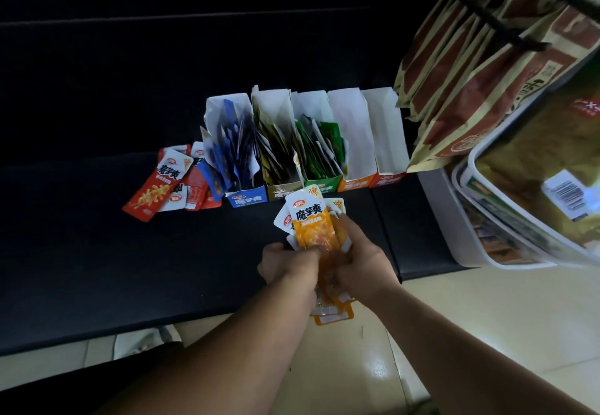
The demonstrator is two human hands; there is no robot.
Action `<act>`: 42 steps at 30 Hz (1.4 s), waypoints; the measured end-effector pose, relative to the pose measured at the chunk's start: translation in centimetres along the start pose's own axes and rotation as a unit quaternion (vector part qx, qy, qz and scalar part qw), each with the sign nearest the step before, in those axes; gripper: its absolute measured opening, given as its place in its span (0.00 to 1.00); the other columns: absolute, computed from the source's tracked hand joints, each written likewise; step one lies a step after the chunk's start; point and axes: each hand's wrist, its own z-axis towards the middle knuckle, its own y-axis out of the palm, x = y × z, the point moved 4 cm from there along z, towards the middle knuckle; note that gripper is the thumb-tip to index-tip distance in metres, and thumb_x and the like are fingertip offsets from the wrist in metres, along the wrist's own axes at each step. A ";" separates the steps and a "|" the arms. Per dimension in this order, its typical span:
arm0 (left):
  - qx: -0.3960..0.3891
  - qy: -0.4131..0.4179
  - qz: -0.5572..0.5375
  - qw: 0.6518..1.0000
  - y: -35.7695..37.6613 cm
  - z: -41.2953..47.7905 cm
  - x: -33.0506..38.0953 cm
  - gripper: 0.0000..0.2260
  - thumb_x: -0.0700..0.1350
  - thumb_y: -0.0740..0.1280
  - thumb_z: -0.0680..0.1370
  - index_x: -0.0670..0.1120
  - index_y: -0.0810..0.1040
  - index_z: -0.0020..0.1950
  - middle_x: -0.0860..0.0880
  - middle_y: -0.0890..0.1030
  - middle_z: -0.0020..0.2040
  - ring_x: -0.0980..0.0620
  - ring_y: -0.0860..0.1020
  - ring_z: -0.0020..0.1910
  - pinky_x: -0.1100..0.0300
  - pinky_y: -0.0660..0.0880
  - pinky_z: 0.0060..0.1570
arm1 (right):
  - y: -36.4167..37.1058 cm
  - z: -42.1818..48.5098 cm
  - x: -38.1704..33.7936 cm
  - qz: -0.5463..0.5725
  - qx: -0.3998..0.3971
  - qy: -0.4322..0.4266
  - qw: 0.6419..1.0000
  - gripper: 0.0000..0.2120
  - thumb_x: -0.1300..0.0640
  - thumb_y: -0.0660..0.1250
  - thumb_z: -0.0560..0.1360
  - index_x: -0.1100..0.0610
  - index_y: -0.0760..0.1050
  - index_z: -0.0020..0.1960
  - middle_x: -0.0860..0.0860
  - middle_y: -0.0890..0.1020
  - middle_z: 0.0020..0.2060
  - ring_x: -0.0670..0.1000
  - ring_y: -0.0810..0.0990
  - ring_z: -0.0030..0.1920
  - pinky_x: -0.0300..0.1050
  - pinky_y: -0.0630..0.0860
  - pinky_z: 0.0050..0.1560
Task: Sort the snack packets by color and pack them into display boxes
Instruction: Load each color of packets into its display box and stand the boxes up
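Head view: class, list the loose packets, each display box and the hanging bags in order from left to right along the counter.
red packets → blue box → olive box → green box → orange box → red box → hanging bags

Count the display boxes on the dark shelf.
5, side by side in one row, left to right: blue display box, olive display box, green display box, orange display box, red display box. None appears hidden.
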 end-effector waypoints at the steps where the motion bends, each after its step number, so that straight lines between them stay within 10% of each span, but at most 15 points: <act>1: -0.005 -0.002 -0.011 1.000 0.1 -0.1 -0.1 0.26 0.48 0.84 0.63 0.49 0.81 0.58 0.47 0.83 0.53 0.45 0.83 0.47 0.57 0.79 0.35 | -0.1 0.1 0.1 0.010 0.010 0.001 1.000 0.33 0.56 0.70 0.77 0.35 0.63 0.76 0.43 0.81 0.60 0.50 0.80 0.61 0.53 0.82 0.59; 5: -0.049 -0.013 -0.022 0.998 0.1 0.0 -0.2 0.12 0.44 0.82 0.70 0.50 0.79 0.40 0.49 0.81 0.41 0.48 0.80 0.41 0.60 0.72 0.31 | -0.5 0.2 1.2 0.106 0.073 0.062 0.990 0.28 0.51 0.75 0.76 0.47 0.68 0.73 0.40 0.79 0.51 0.49 0.81 0.55 0.47 0.81 0.50; 9: -0.074 0.053 0.012 0.996 0.4 0.0 0.5 0.12 0.46 0.80 0.72 0.51 0.81 0.50 0.54 0.81 0.43 0.52 0.79 0.43 0.58 0.75 0.42 | -0.7 0.3 1.3 0.117 0.098 0.082 0.985 0.06 0.49 0.71 0.79 0.46 0.78 0.56 0.44 0.84 0.46 0.48 0.84 0.46 0.54 0.85 0.49; 14: -0.087 0.115 0.043 0.989 0.8 -0.1 0.0 0.13 0.49 0.76 0.76 0.61 0.75 0.55 0.57 0.80 0.50 0.50 0.80 0.52 0.55 0.76 0.46 | -1.0 0.3 0.6 0.072 0.059 0.011 0.996 0.29 0.51 0.68 0.79 0.31 0.62 0.75 0.37 0.78 0.52 0.47 0.81 0.55 0.52 0.83 0.54; 26: -0.035 0.066 0.026 0.997 0.8 0.1 -0.3 0.12 0.50 0.78 0.74 0.51 0.79 0.52 0.50 0.83 0.46 0.51 0.81 0.40 0.59 0.76 0.35 | -1.5 0.5 0.9 -0.002 0.067 0.062 0.996 0.09 0.45 0.69 0.80 0.50 0.74 0.48 0.47 0.80 0.40 0.48 0.81 0.39 0.43 0.77 0.34; 35: -0.109 0.175 0.194 0.959 1.9 -0.6 1.2 0.14 0.56 0.71 0.78 0.57 0.77 0.62 0.53 0.82 0.56 0.47 0.80 0.54 0.53 0.77 0.52 | -0.9 0.5 0.8 0.135 0.025 0.113 0.984 0.16 0.58 0.64 0.79 0.43 0.77 0.63 0.46 0.84 0.53 0.52 0.84 0.52 0.54 0.84 0.55; 42: -0.141 0.167 0.165 0.962 1.1 -1.3 2.2 0.10 0.51 0.73 0.78 0.54 0.78 0.58 0.51 0.82 0.52 0.49 0.81 0.49 0.55 0.76 0.45 | -0.3 -0.6 -0.1 0.255 -0.007 0.112 0.961 0.21 0.65 0.65 0.79 0.45 0.75 0.67 0.48 0.84 0.52 0.52 0.85 0.51 0.48 0.83 0.44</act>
